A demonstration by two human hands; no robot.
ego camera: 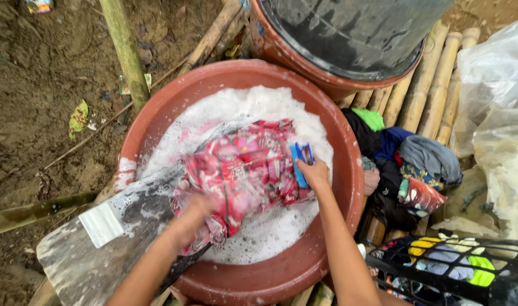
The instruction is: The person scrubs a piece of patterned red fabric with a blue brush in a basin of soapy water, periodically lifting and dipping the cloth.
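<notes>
The left hand (194, 212), blurred, presses down on a sodden red floral cloth (242, 170) draped over a slanted wet wooden board (100, 249); whether it grips I cannot tell. The right hand (314, 173) clutches a blue plastic scrub brush (301, 161) at the cloth's far edge. Soft, heavy, slippery with suds, it seems best bunched by its folds above the round reddish-brown basin (349, 187).

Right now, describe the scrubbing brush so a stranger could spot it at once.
Find the big reddish-brown basin full of white suds. On its right side, the right hand presses a small blue brush against the red patterned cloth lying on the wet board. It is the only blue thing inside the basin.
</notes>
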